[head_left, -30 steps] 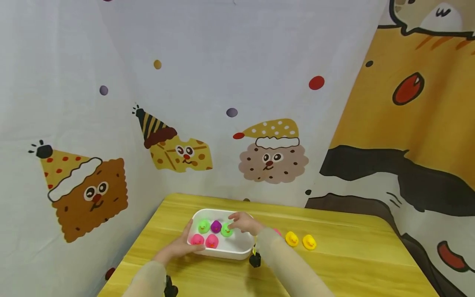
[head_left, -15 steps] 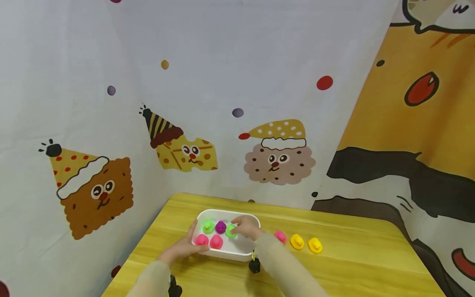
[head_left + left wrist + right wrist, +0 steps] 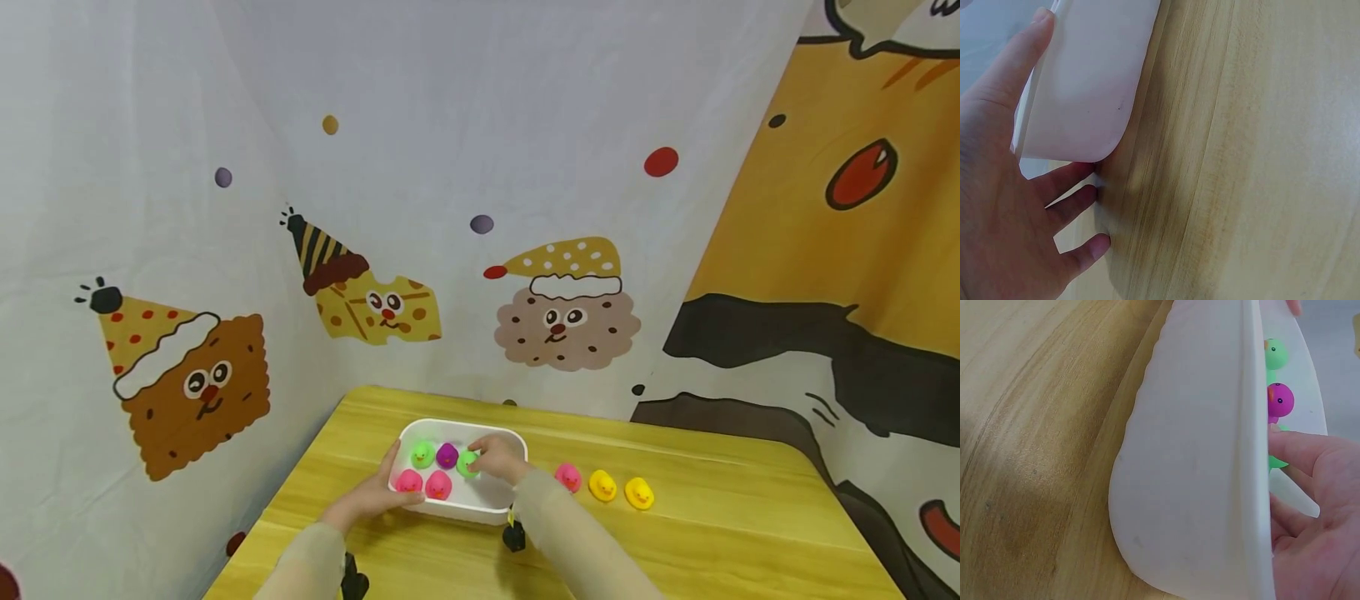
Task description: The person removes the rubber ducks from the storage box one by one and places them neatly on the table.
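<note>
A white plastic tray (image 3: 480, 515) stands on the table with rubber ducks in it. My left hand (image 3: 367, 498) grips its near left corner, the thumb on the rim and the fingers along the end wall. Inside, my right hand (image 3: 498, 458) holds a green rubber duck (image 3: 467, 463) between thumb and fingers; the tray wall and the hand partly hide it in the right wrist view. Beside it in the back row are a purple duck (image 3: 447, 455) and another green duck (image 3: 422, 454). Two pink ducks, one left (image 3: 408, 482) and one right (image 3: 438, 484), sit in front.
To the right of the tray, a pink duck (image 3: 568, 477) and two yellow ducks, one nearer (image 3: 602, 485) and one farther right (image 3: 639, 493), stand in a row on the wooden table (image 3: 720, 533). A printed cloth (image 3: 480, 125) hangs behind the table.
My right hand has lowered onto the green duck at the right of the tray's back row. The head view has shifted slightly; my left hand keeps its hold on the tray.
</note>
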Demonstrator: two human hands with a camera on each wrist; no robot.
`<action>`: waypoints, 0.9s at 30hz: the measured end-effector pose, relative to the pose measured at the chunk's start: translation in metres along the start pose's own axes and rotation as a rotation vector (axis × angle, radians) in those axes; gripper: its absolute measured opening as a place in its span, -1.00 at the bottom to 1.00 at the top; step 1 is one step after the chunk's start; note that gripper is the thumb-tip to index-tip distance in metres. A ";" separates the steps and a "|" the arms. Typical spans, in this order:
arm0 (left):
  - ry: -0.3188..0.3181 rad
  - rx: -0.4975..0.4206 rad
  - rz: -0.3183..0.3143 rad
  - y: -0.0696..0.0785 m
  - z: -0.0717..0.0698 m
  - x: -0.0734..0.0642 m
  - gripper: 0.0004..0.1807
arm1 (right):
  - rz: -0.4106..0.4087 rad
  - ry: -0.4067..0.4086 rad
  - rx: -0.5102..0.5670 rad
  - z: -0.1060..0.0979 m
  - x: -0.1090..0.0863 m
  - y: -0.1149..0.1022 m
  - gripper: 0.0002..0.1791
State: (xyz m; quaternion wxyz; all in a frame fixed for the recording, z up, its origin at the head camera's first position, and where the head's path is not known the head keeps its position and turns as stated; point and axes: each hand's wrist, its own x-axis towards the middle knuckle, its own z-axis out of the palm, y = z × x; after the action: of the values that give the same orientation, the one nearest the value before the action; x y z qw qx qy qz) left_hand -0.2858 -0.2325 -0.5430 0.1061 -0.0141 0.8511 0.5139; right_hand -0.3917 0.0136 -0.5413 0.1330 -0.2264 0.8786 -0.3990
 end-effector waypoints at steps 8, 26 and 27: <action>-0.005 0.004 0.026 0.000 0.004 0.000 0.28 | -0.003 0.029 -0.010 -0.002 -0.006 0.003 -0.67; 0.011 0.039 -0.009 0.000 0.001 -0.003 0.28 | -0.034 0.012 -0.095 -0.015 -0.005 -0.008 -0.68; 0.009 0.039 -0.006 0.000 0.001 -0.003 0.28 | -0.040 0.011 -0.099 -0.016 -0.005 -0.008 -0.68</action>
State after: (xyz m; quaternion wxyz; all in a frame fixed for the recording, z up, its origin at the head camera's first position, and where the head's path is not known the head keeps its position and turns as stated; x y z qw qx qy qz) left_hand -0.2826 -0.2321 -0.5422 0.1040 -0.0167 0.8614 0.4968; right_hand -0.3911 0.0215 -0.5246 0.1087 -0.2483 0.8932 -0.3588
